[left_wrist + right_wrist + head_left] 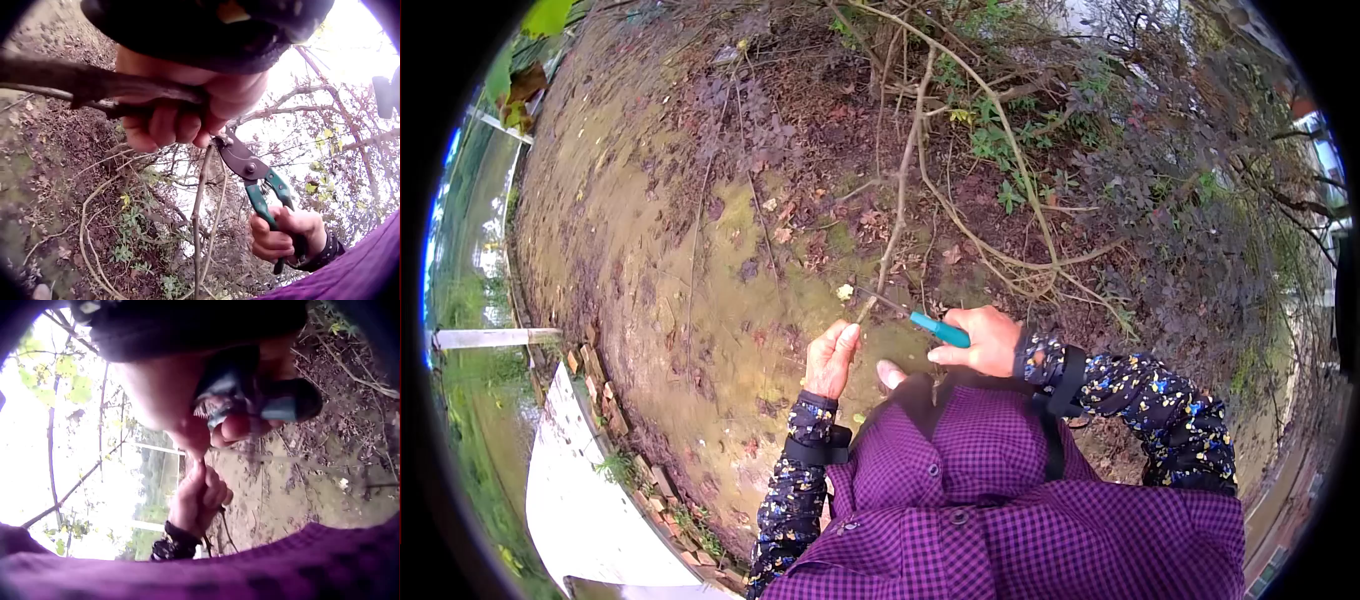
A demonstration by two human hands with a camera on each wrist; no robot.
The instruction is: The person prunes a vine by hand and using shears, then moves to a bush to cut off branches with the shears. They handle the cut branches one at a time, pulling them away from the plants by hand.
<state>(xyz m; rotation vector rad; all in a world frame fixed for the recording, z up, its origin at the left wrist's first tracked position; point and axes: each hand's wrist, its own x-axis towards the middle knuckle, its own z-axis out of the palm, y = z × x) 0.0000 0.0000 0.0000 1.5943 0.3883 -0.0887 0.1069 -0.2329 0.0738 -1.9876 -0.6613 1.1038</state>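
The left hand (832,360) grips a thin branch (892,240) near its lower end; in the left wrist view the fingers of that hand (181,106) curl round brown stems (69,81). The right hand (985,340) holds pruning shears by their teal handles (940,328). In the left wrist view the dark blades (240,156) of the shears are at the branch, close beside the left fingertips. The right hand (287,234) is wrapped round the green handles there. In the right wrist view the right hand (187,406) covers part of the shears.
Long bare branches (1000,110) arch from a shrub at the top and right. Fallen leaves lie on mossy ground (730,290). A brick edging (655,480) and a white sheet (590,500) are at lower left. A shoe tip (890,374) shows below the hands.
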